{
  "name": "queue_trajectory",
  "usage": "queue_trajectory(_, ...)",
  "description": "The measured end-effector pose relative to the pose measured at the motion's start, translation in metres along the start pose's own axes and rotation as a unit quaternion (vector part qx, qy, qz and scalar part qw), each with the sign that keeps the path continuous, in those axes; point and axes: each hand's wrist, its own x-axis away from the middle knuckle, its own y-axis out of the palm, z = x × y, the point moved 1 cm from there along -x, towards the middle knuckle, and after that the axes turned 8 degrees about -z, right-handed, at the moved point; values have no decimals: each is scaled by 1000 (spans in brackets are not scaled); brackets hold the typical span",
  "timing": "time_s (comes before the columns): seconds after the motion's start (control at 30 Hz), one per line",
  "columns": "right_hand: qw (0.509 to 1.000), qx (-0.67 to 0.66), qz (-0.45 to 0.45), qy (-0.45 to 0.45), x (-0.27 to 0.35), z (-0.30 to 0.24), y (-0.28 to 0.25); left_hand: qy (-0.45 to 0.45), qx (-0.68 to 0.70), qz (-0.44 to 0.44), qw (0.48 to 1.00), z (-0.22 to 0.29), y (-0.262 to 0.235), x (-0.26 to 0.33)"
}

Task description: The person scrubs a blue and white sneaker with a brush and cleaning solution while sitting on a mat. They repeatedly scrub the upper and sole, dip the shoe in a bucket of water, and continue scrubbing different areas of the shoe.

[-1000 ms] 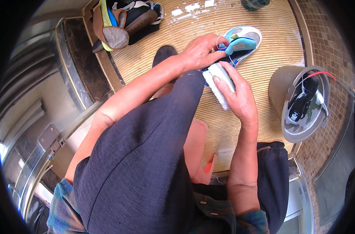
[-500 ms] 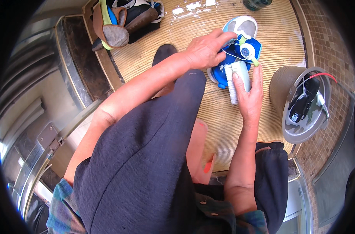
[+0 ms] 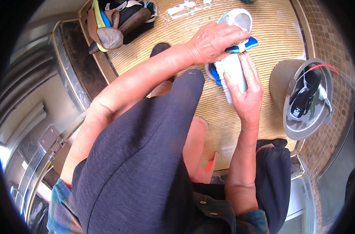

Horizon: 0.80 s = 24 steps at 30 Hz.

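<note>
A ribbed tan floor fills the upper frame, a grey bucket at right. At upper centre the left hand clamps the white-and-blue shoe, turned since a second ago. The right hand, its grip closed on a white brush, now lays the bristles against the sole, so scrubbing seems underway.

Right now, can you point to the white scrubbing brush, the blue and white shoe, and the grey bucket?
white scrubbing brush [image 3: 235, 72], head view, on its white back under the right hand's fingers.
blue and white shoe [image 3: 239, 18], head view, on its pale heel end.
grey bucket [image 3: 280, 80], head view, on its ribbed outer wall.
</note>
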Motion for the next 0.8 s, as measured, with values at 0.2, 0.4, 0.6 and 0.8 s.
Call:
queue_trajectory(0.2, 999, 46, 20, -11, 0, 0, -1, 20, 37, 36, 998, -2, 2, -4)
queue_trajectory(0.4, 995, 87, 40, 28, 10, -6, 9, -65, -27, -41, 997, 11, 1, -12)
queue_trajectory(0.6, 1000, 1, 7, 8, 7, 11, 7, -78, -3, -23, 997, 7, 7, -12)
queue_trajectory(0.8, 985, -173, -25, -1, 6, 16, 3, -78, 22, -27, 996, 2, 7, -12)
